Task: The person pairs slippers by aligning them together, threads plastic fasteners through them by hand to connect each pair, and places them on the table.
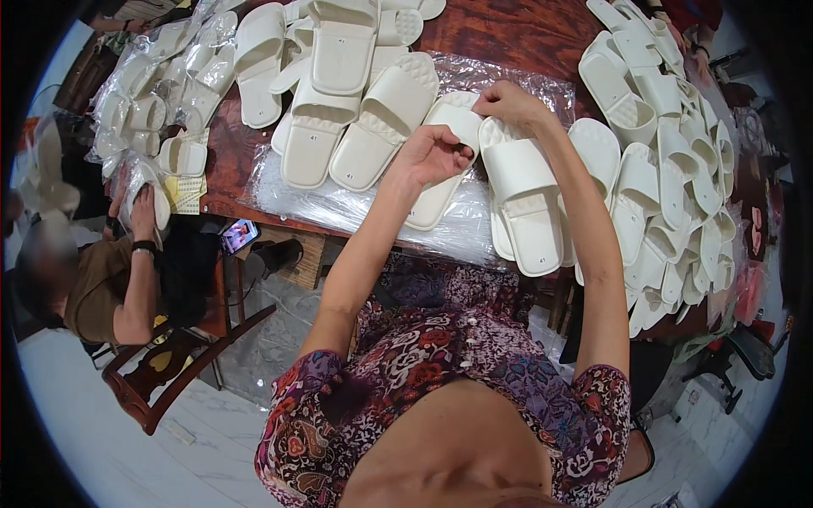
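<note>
A cream slide slipper point(437, 201) lies in front of me on a plastic-wrapped stack, its quilted toe pointing away. Over the left side of its strap is my left hand point(430, 154), palm partly up with the fingers curled in; anything at the fingertips is too small to make out. My right hand point(511, 103) is pinched at the right edge of the slipper near the toe, and what its fingertips hold is hidden. Close by on the left rests another cream slipper point(381, 127). A further slipper point(529, 199) sits to the right, under my right forearm.
Piled slippers point(677, 182) cover the table's right side. Bagged slippers point(161, 93) lie at the left, where a seated co-worker's hand point(144, 212) touches one. A phone point(239, 236) leans by the red-brown table point(483, 32). A wooden chair point(195, 360) stands lower left.
</note>
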A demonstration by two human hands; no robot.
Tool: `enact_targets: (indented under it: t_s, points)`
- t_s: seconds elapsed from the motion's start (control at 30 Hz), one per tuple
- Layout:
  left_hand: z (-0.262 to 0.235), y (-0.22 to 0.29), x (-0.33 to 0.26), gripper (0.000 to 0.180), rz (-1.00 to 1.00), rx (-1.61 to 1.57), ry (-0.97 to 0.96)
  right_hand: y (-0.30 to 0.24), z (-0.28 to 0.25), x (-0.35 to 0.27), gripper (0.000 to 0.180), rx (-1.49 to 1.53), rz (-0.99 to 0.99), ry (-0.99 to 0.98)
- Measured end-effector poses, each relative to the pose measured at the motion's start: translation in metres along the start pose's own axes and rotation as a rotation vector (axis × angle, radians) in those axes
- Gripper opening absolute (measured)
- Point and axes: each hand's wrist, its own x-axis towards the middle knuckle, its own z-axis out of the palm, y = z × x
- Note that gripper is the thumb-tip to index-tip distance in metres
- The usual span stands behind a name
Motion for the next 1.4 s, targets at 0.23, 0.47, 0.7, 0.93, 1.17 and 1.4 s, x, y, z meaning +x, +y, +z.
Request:
enact_targets:
  t_s: [0.23, 0.47, 0.7, 0.93, 1.17, 1.4]
  points:
    - [-0.001, -0.004, 0.000, 0.025, 0.016, -0.087, 0.037, -0.002, 0.003, -0.004, 0.024, -0.033, -0.042, 0.067]
    - [-0.005, -0.009, 0.001, 0.025, 0.052, -0.126, 0.004, -0.007, 0.005, -0.012, 0.022, 0.056, -0.063, 0.072]
    - [-0.003, -0.029, -0.023, 0.016, 0.198, -0.004, -0.099, 0.011, 0.003, -0.007, 0.019, 0.123, -0.060, 0.108]
    - [0.030, -0.034, -0.067, 0.026, 0.600, 1.166, 0.316, 0.008, -0.001, -0.014, 0.023, 0.244, -0.127, 0.174]
    - [0.043, -0.006, -0.007, 0.025, 1.443, 1.975, 0.559, 0.002, -0.001, -0.021, 0.021, 0.265, -0.210, 0.206]
    - [0.047, 0.001, 0.029, 0.022, 1.055, 1.693, 0.384, -0.002, -0.001, -0.029, 0.019, 0.267, -0.295, 0.211]
